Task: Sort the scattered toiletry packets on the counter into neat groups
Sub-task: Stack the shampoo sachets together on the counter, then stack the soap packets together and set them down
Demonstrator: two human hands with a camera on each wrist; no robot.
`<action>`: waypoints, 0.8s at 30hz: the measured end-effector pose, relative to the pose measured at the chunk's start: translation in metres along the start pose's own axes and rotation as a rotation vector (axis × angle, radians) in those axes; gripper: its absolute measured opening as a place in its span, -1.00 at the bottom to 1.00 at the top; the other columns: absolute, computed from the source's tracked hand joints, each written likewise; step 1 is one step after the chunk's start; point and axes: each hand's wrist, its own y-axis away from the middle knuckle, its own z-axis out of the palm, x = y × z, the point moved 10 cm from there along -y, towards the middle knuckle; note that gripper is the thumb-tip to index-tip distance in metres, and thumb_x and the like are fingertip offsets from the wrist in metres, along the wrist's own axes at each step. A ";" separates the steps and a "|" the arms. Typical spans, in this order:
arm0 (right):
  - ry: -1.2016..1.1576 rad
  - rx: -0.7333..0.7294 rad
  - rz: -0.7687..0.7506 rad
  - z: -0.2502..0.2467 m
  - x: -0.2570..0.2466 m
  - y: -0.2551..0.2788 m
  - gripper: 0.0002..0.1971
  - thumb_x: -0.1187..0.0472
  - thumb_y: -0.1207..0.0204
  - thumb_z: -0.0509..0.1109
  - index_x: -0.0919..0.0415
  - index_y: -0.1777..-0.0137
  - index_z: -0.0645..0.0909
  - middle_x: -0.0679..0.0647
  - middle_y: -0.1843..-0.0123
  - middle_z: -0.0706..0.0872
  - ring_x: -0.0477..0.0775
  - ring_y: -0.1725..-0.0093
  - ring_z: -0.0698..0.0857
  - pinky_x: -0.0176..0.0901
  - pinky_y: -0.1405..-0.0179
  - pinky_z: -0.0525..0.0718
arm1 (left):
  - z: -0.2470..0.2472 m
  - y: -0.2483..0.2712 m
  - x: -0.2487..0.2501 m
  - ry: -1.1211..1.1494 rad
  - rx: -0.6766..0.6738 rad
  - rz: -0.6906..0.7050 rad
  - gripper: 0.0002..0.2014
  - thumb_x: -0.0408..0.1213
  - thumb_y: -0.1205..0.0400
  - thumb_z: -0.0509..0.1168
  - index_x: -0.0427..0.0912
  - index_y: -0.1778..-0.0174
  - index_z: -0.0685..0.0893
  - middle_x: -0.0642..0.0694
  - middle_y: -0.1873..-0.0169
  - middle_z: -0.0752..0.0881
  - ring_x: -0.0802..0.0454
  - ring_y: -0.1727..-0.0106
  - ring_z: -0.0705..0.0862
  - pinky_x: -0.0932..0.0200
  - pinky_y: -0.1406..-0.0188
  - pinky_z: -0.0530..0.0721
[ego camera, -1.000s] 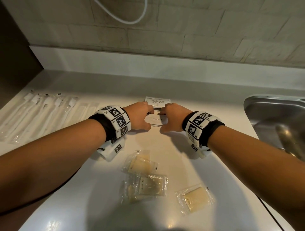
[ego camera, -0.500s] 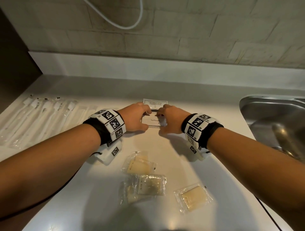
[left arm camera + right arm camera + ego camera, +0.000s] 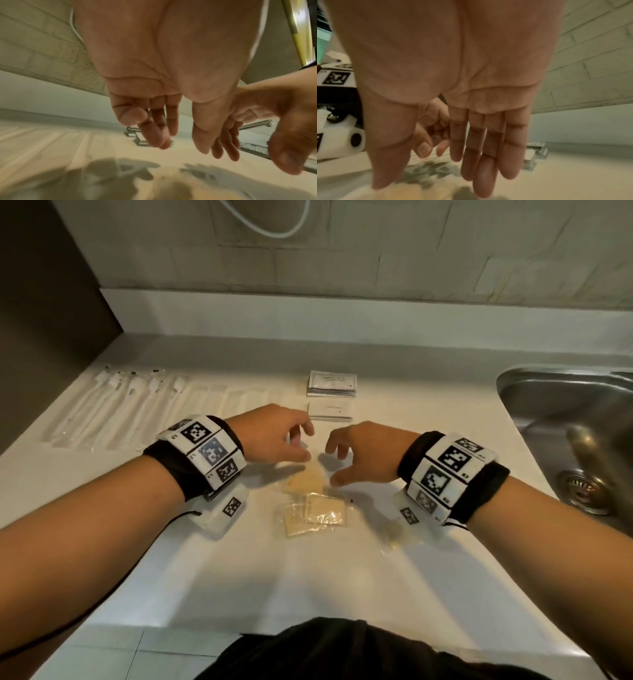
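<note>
Two stacks of white sachets lie at the counter's back centre: a shampoo stack [image 3: 331, 384] and a toothpaste stack [image 3: 330, 411] just in front of it. Clear packets with yellowish soap lie nearer: one [image 3: 306, 481] below my hands, two overlapping [image 3: 318, 513], one [image 3: 394, 534] partly under my right wrist. My left hand [image 3: 294, 440] and right hand [image 3: 337, 455] hover side by side above the nearest soap packet, fingers relaxed and spread, holding nothing. Both wrist views show empty palms above the counter, the stacks [image 3: 533, 154] beyond.
A row of wrapped toothbrushes [image 3: 113, 409] lies along the counter's left side. A steel sink [image 3: 575, 419] with a drain is set in at the right. A tiled wall with a white cable rises behind. The counter's front edge is near my body.
Both hands let go of the toothpaste stack and drew back toward me, now open above the soap packets. The camera view tilted down.
</note>
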 end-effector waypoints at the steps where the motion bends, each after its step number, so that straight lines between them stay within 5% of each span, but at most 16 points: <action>1: 0.009 -0.025 0.000 0.009 -0.005 0.006 -0.43 -0.14 -0.44 0.47 0.04 -0.40 0.49 -0.03 -0.23 0.67 0.00 -0.11 0.63 -0.12 -0.19 0.61 | 0.011 0.007 -0.003 -0.023 -0.030 -0.029 -0.53 0.09 -0.53 0.43 0.00 -0.29 0.59 0.07 0.06 0.67 0.12 0.07 0.66 0.18 0.07 0.62; 6: 0.040 -0.026 0.046 0.041 -0.014 0.019 -0.60 0.03 -0.40 0.47 0.11 -0.21 0.53 0.02 -0.08 0.68 0.10 -0.05 0.67 -0.02 -0.03 0.69 | 0.042 0.026 -0.013 -0.087 -0.010 -0.111 -0.46 0.21 -0.49 0.39 -0.06 -0.26 0.58 0.03 0.04 0.58 0.02 0.00 0.61 0.11 0.02 0.57; 11: 0.017 -0.003 0.081 0.044 -0.016 0.021 -0.64 0.16 -0.47 0.42 0.20 -0.25 0.54 0.12 -0.07 0.71 0.17 -0.03 0.68 -0.02 -0.02 0.67 | 0.046 0.031 -0.020 -0.038 0.049 -0.176 -0.38 0.20 -0.48 0.42 -0.09 -0.36 0.55 -0.06 -0.23 0.49 -0.03 -0.10 0.61 0.06 -0.15 0.60; 18: 0.080 0.015 0.078 0.044 -0.023 0.027 -0.67 0.06 -0.51 0.33 0.09 -0.26 0.57 0.11 -0.14 0.59 0.16 -0.12 0.61 -0.03 -0.14 0.62 | 0.034 0.036 -0.015 0.054 0.113 -0.097 -0.56 0.13 -0.40 0.52 -0.02 0.02 0.53 0.00 0.01 0.50 0.03 -0.03 0.46 0.14 0.08 0.47; 21: -0.010 0.015 0.128 0.043 -0.019 0.027 -0.67 0.07 -0.48 0.43 0.14 -0.20 0.55 0.07 -0.09 0.61 0.13 -0.09 0.64 -0.10 -0.07 0.60 | 0.029 0.041 -0.012 0.227 0.126 -0.064 -0.65 -0.06 -0.46 0.53 -0.07 0.05 0.52 0.00 0.19 0.59 0.06 0.20 0.51 0.18 0.28 0.45; 24: -0.105 0.027 0.176 0.038 -0.015 0.030 -0.68 0.14 -0.46 0.50 0.13 -0.16 0.53 0.00 -0.01 0.62 0.08 -0.02 0.62 -0.18 0.01 0.57 | 0.016 0.045 -0.015 0.420 0.188 -0.046 -0.75 -0.22 -0.51 0.51 -0.08 0.01 0.58 -0.04 0.17 0.63 0.08 0.24 0.56 0.20 0.25 0.55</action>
